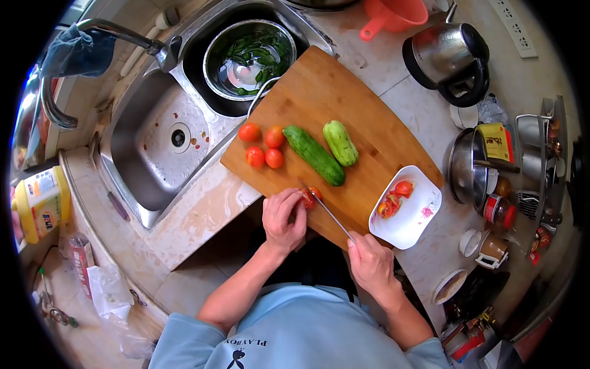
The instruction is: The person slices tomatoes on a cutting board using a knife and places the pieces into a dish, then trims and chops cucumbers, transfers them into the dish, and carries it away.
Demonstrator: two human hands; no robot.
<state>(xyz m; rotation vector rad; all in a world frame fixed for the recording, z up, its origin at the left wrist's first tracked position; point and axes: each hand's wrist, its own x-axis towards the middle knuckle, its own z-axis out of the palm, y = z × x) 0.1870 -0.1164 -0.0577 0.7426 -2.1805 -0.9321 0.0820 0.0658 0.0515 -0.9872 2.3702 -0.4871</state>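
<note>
My left hand [284, 221] is closed with its fingertips on a red tomato [312, 197] near the front edge of the wooden cutting board [375, 129]. My right hand [371, 261] grips a knife [334, 216], its thin blade reaching over to that tomato. Whether the blade has gone into the flesh I cannot tell. Several whole tomatoes [274, 158] sit at the board's left side. Beside them lie a long green cucumber [314, 155] and a shorter, paler green vegetable [340, 143]. To the right, a white dish [413, 224] holds cut tomato pieces [394, 200].
The board overlaps a double steel sink [144, 144], where a metal bowl [213, 77] holds green peppers or similar vegetables in water. An electric kettle [444, 58] and a red plastic scoop [396, 17] stand at the back. Pots [462, 163] and jars crowd the right counter.
</note>
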